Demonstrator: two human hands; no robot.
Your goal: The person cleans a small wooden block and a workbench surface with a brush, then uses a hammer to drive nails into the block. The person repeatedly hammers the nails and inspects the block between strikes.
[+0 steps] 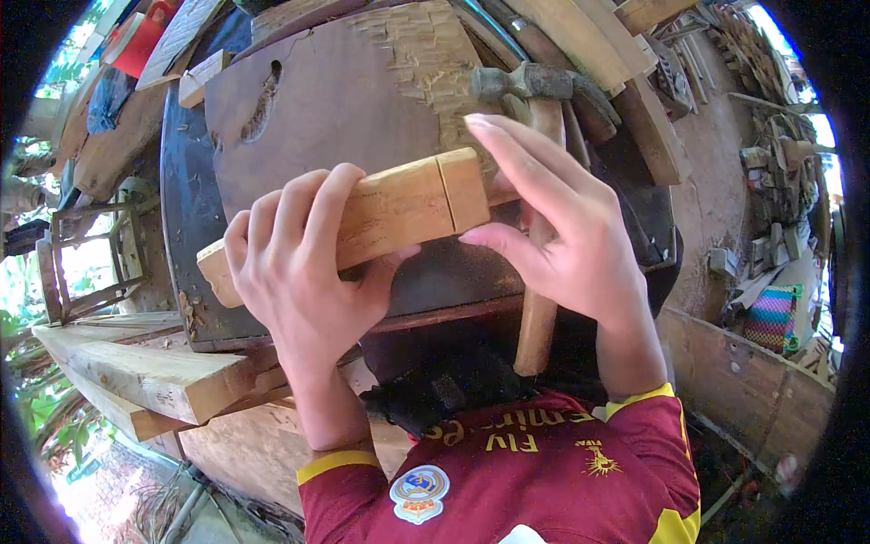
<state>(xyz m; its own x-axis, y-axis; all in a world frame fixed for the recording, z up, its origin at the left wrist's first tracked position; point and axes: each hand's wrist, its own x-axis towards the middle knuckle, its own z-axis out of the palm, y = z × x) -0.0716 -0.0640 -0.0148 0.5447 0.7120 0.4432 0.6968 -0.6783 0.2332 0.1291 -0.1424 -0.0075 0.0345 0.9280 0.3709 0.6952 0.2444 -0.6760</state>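
Note:
A pale wooden block (403, 207) is held level above the work table, with a thin dark seam across it close to its right end. My left hand (304, 240) wraps round its left half, fingers over the top and thumb below. Just off the block's right end is my right hand (575, 222), open, with thumb and fingers spread apart. Behind that hand lies a claw hammer (527, 83), its wooden handle running toward me and partly hidden by the hand. Beneath the block rests a broad brown board (335, 113) with a slot-shaped hollow and rough chisel marks.
Thick planks (172, 372) jut out at the lower left. More timber (580, 36) and a blue rod (489, 27) lie along the far right side. A red container (136, 43) stands at the far left. A colourful woven bag (772, 317) sits at the right.

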